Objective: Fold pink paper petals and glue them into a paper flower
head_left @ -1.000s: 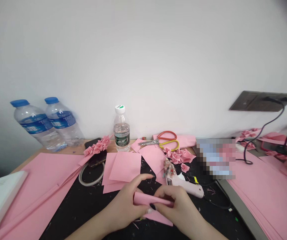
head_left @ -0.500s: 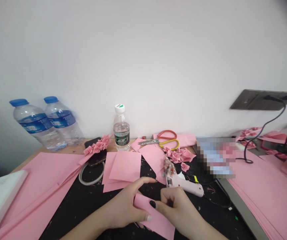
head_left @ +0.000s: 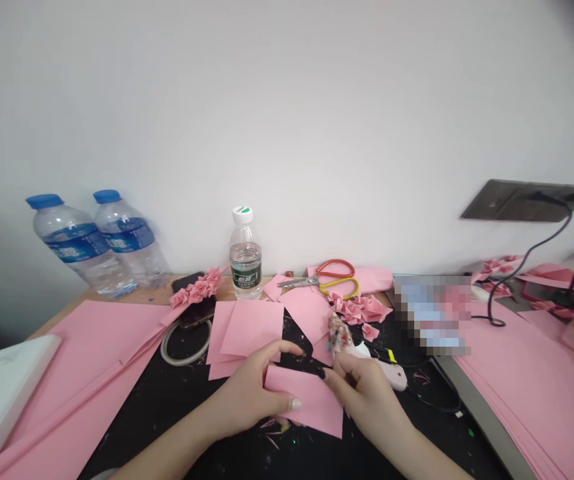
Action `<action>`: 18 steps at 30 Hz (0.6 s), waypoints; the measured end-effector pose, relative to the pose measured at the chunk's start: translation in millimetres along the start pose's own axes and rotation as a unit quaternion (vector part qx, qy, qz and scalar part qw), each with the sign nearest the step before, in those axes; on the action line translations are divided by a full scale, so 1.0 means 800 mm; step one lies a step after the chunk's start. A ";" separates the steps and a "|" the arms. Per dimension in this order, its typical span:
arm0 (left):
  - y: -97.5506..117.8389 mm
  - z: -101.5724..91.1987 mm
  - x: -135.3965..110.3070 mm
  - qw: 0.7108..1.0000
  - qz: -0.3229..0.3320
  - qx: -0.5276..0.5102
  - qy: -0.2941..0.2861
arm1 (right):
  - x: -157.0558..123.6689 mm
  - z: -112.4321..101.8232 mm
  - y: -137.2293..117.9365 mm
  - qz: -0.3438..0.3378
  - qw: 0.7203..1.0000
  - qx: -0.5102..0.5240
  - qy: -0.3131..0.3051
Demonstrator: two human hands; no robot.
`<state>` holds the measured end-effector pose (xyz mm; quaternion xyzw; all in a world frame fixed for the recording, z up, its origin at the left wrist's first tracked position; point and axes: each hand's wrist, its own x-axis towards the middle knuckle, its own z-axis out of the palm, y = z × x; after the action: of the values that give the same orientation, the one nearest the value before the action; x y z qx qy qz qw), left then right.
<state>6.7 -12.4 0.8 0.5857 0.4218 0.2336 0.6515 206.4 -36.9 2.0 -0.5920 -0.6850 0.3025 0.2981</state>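
A small folded piece of pink paper (head_left: pixel 311 400) is between my hands, low over the black work surface. My left hand (head_left: pixel 251 390) grips its left end, thumb lying across the front and index finger arched above it. At the upper right corner my right hand (head_left: pixel 367 387) pinches the paper between thumb and bent fingers. Just behind my right hand lies a hot glue gun (head_left: pixel 394 377), partly covered by it, its nozzle end (head_left: pixel 339 333) crusted. Flat pink paper squares (head_left: pixel 254 327) lie beyond my left hand.
Scissors (head_left: pixel 337 283), folded paper flowers (head_left: pixel 359 308) and a water bottle (head_left: pixel 247 260) stand or lie near the wall. A tape ring (head_left: pixel 187 362) and phone (head_left: pixel 199 313) are left. Larger pink sheets (head_left: pixel 531 380) lie right; a black cable (head_left: pixel 437 405) crosses the surface.
The pink paper has turned closer to level, its lower right corner rising. My right hand's thumb has moved from the paper's middle to its upper right corner.
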 end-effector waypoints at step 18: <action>-0.012 0.005 0.010 0.995 0.051 -0.053 0.064 | -0.003 0.001 -0.006 0.049 0.982 0.174 -0.062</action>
<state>12.3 -10.4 -10.3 0.5549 0.4193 0.3255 0.6406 202.9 -39.6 4.7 -0.5440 -0.6091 0.4673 0.3387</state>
